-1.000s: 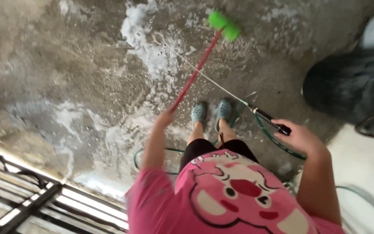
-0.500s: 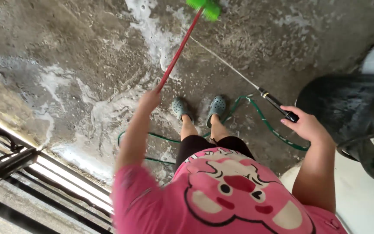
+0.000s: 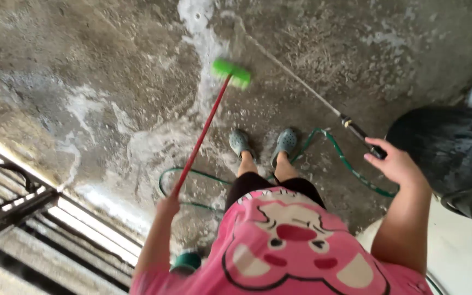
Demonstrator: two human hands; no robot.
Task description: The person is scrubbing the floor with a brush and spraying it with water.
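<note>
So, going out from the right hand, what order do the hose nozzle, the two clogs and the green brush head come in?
1. Hose nozzle: held in the right hand.
2. Clogs: on the wet floor, to the hand's left.
3. Green brush head: farthest, up and left, on the soapy streak.

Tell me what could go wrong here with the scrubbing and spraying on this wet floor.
Slipping looks likeliest: the clogs stand on soapy, wet concrete. The green hose loops around behind the feet and might catch a heel on a step back. With the left hand alone on the red brush handle and the right hand aiming the nozzle, neither is free to break a fall.
</note>
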